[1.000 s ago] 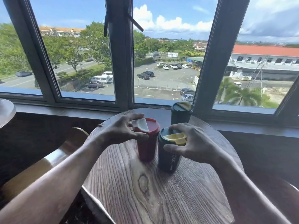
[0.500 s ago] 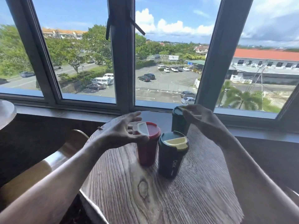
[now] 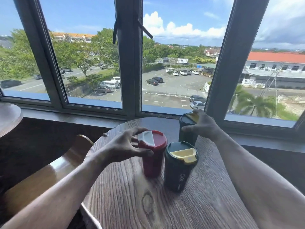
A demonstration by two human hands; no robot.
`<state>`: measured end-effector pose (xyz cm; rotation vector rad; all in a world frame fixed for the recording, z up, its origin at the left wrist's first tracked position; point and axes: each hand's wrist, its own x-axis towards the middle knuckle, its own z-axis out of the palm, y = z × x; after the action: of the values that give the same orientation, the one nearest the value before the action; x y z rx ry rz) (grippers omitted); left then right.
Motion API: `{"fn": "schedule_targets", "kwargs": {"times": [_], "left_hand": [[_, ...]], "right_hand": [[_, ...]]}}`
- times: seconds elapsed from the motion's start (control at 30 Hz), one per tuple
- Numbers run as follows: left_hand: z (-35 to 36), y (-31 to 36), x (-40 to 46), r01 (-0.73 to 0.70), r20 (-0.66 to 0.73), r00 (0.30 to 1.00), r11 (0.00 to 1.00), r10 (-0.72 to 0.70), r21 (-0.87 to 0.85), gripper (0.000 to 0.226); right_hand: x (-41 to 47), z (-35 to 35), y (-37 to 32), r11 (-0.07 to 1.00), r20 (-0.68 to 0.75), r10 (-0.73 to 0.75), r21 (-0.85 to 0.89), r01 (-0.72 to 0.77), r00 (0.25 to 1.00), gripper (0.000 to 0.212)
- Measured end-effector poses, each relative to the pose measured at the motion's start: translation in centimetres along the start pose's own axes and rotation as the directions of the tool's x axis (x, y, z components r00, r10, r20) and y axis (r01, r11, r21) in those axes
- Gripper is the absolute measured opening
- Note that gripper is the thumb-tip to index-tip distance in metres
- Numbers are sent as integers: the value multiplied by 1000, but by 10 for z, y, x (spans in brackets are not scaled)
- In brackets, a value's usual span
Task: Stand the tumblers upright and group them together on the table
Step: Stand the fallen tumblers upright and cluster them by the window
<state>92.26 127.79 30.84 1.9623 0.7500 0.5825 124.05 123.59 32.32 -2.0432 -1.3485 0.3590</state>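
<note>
Since a second ago the right hand (image 3: 203, 125) has left the near green tumbler (image 3: 179, 166) and reached to the far green tumbler (image 3: 187, 129) at the back of the table (image 3: 123, 187), by the window sill (image 3: 74, 116). Half a second ago it was arriving there with fingers spread; now it lies over the lid.

Head view: the right hand's fingers drape over the far tumbler's yellow-flapped lid and down its right side, the thumb pointing left across the front of the body. That looks like a grasp from above, though the far side of the cup is hidden. The tumbler stands upright, behind and just right of the other two.

The left hand (image 3: 125, 146) grips the red tumbler (image 3: 152, 154) from its left side: fingers curl around the back of the rim beside the white flap, the thumb presses across the front just under the lid. The cup sits between thumb and fingers, upright on the wood.

The near green tumbler stands upright and free of both hands, just beside the red one on its right. A chair back (image 3: 57, 169) curves below the left forearm.
</note>
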Motion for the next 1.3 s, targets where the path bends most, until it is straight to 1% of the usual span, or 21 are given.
{"fn": "schedule_targets", "kwargs": {"times": [0.1, 0.2, 0.3, 0.37, 0.47, 0.53, 0.57, 0.67, 0.7, 0.77, 0.9, 0.97, 1.03, 1.17, 1.3], "left_hand": [[1, 3, 1, -11, -14, 1000, 999, 11, 32, 81], [2, 5, 0, -8, -18, 1000, 999, 9, 48, 79], [2, 7, -1, -18, -21, 1000, 996, 20, 88, 80], [2, 6, -1, -17, -15, 1000, 996, 19, 85, 79], [2, 2, -1, -7, -10, 1000, 998, 7, 57, 86], [3, 0, 0, -2, -9, 1000, 999, 3, 44, 87], [3, -1, 0, -3, -10, 1000, 999, 3, 41, 85], [3, -1, 0, -3, -12, 1000, 999, 3, 34, 88], [3, -1, 0, -2, -13, 1000, 999, 2, 37, 88], [3, -1, 0, -7, -12, 1000, 999, 8, 39, 87], [4, 2, -1, -27, -14, 1000, 999, 27, 33, 68], [4, 2, -1, -31, -10, 999, 999, 31, 29, 66], [4, 1, -1, -30, -13, 999, 999, 30, 23, 72], [5, -1, -1, -25, -23, 999, 999, 26, 25, 90], [5, -1, -1, -26, -28, 999, 999, 27, 44, 94]], "right_hand": [[-8, -3, -3, 997, 103, -71, 15, 70, 992, 98], [-18, -1, -12, 987, 215, -161, 55, 153, 963, 97], [-26, 5, -20, 976, 260, -218, 41, 214, 941, 94], [-27, 3, -22, 979, 304, -203, 82, 186, 931, 89], [-26, -4, -24, 968, 377, -119, 250, 23, 918, 89], [-24, -5, -21, 953, 384, -59, 298, -63, 921, 89], [-24, -3, -20, 944, 392, -47, 317, -88, 919, 85], [-26, 2, -18, 926, 370, -57, 367, -90, 927, 55], [-27, 2, -19, 922, 359, -65, 378, -82, 931, 50], [-27, 2, -21, 914, 357, -81, 399, -74, 931, 50], [-27, 3, -22, 921, 349, -90, 386, -56, 933, 49], [-27, 0, -21, 922, 357, -87, 382, -60, 930, 47], [-27, -2, -22, 923, 381, -98, 380, -59, 920, 41], [-27, -2, -24, 921, 405, -119, 387, -52, 907, 38], [-29, -5, -27, 924, 423, -104, 375, -70, 900, 37]]}}
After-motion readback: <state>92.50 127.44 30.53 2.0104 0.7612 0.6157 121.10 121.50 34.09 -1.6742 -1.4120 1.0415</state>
